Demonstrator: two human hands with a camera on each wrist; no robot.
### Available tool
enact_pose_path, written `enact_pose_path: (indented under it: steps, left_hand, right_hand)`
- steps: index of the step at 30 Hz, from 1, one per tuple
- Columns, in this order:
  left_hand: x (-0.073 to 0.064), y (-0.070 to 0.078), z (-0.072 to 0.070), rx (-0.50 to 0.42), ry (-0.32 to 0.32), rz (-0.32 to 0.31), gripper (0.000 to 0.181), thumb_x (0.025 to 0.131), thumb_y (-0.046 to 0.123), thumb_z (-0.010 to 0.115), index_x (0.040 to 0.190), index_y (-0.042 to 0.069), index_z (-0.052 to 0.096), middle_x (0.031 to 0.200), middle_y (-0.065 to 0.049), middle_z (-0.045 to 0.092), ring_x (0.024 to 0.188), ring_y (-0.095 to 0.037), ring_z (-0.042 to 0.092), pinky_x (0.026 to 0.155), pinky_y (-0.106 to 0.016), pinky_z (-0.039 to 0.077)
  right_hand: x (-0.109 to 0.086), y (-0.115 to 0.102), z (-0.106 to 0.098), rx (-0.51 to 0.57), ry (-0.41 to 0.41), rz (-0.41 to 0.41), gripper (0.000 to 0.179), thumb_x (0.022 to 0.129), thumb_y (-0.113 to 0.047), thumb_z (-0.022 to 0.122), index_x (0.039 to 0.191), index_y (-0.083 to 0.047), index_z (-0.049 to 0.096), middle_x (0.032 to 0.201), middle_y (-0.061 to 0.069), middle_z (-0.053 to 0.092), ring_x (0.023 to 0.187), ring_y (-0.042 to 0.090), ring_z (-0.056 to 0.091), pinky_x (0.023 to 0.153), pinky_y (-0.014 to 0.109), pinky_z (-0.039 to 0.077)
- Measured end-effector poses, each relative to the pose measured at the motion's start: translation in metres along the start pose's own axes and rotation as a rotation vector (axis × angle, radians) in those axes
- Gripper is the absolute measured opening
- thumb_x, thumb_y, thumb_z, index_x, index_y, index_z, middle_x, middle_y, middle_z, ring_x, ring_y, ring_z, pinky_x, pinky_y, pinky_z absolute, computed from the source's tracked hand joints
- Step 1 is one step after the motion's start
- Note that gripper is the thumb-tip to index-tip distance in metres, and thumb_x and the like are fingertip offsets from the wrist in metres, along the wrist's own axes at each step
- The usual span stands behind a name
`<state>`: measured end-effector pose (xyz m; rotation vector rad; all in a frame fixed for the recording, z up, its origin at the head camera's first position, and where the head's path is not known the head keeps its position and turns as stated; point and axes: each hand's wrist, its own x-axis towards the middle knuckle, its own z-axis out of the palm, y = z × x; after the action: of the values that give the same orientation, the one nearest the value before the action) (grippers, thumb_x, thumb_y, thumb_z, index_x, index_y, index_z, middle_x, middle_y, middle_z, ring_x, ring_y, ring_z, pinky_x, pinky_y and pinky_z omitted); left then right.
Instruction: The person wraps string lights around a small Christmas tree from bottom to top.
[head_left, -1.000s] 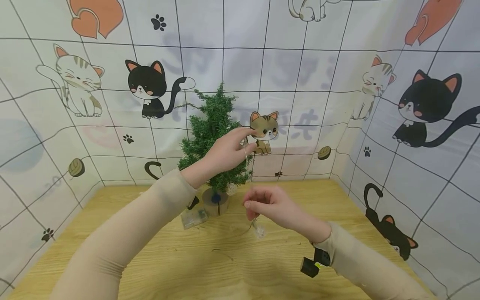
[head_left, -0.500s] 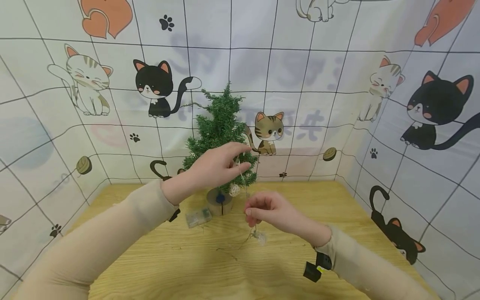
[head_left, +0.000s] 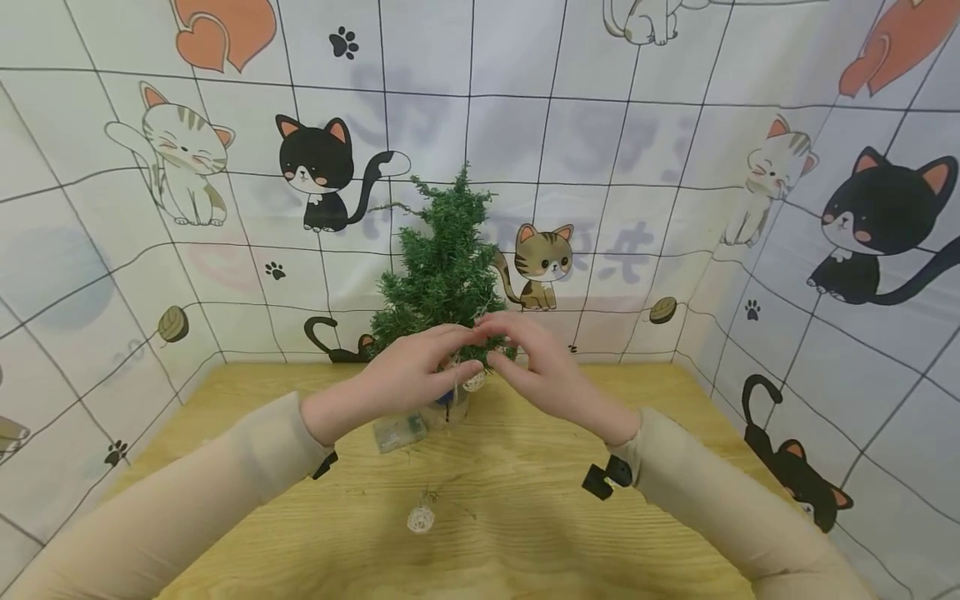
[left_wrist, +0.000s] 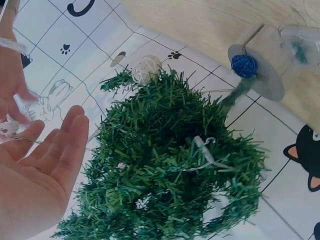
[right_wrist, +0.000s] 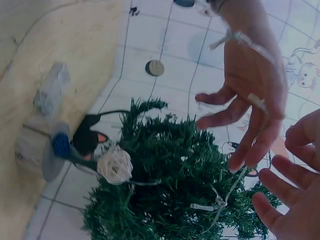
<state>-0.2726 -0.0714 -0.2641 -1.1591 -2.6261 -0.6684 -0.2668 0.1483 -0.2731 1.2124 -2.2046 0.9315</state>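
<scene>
In the head view a small green artificial Christmas tree (head_left: 450,258) stands in a round base (head_left: 453,411). My left hand (head_left: 405,372) and right hand (head_left: 552,372) meet near its lower front branches, index fingertips close together. A thin string-light wire with clear pieces (right_wrist: 257,102) lies across my left hand's fingers, seen in the right wrist view, and runs toward the branches. The fingers of my right hand (right_wrist: 295,187) are relaxed beside it. One white woven ball (head_left: 474,381) hangs low on the tree. Another white woven ball (head_left: 421,518) lies on the table.
A clear battery box (head_left: 400,432) lies on the wooden table (head_left: 540,525), left of the base. Behind the tree hangs a white cloth (head_left: 600,150) with a grid and cartoon cats. A blue ball (left_wrist: 244,66) sits at the trunk's foot.
The right hand has risen from the hanging ball to meet the left hand at the branches. The left hand has come lower. That ball now lies further left on the table.
</scene>
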Motion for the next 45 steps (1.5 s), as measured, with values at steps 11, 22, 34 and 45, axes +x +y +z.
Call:
enact_pose_path:
  steps: [11,22,34,45]
  left_hand:
    - [-0.01,-0.025,0.01,-0.567,-0.066,-0.118,0.042,0.103,0.035,0.048,0.137,0.012,0.054,0.119,-0.009,0.064,0.101,-0.021,0.063,0.081,-0.043,0.052]
    - [-0.025,-0.028,0.006,-1.321,-0.139,-0.315,0.044,0.104,0.014,0.039,0.148,0.013,0.037,0.093,-0.009,0.061,0.061,-0.018,0.063,0.067,-0.037,0.055]
    - [-0.064,-0.048,-0.048,-0.737,-0.187,-0.45,0.046,0.1,0.03,0.055,0.139,0.007,0.049,0.085,-0.009,0.053,0.051,-0.013,0.034,0.05,-0.031,0.038]
    - [-0.084,-0.064,-0.132,-0.275,-0.159,-0.485,0.031,0.097,0.033,0.059,0.113,0.008,0.069,0.084,-0.005,0.056,0.052,-0.01,0.034,0.05,-0.027,0.036]
  right_hand:
    - [0.028,0.023,0.007,-0.201,-0.187,-0.091,0.021,0.095,-0.013,0.063,0.115,-0.011,0.07,0.103,-0.003,0.071,0.091,0.011,0.064,0.089,0.04,0.037]
    - [0.034,0.03,0.009,-0.289,-0.118,-0.119,0.011,0.09,-0.009,0.07,0.098,-0.012,0.075,0.092,-0.003,0.07,0.082,0.012,0.061,0.082,0.042,0.035]
    - [0.04,0.034,0.005,-0.288,-0.051,-0.115,0.009,0.089,-0.005,0.068,0.096,-0.008,0.074,0.09,0.001,0.07,0.081,0.013,0.064,0.076,0.038,0.044]
    - [0.052,0.028,0.004,-0.238,-0.148,-0.044,0.013,0.092,-0.008,0.065,0.102,-0.007,0.073,0.096,0.0,0.07,0.084,0.009,0.064,0.076,0.028,0.051]
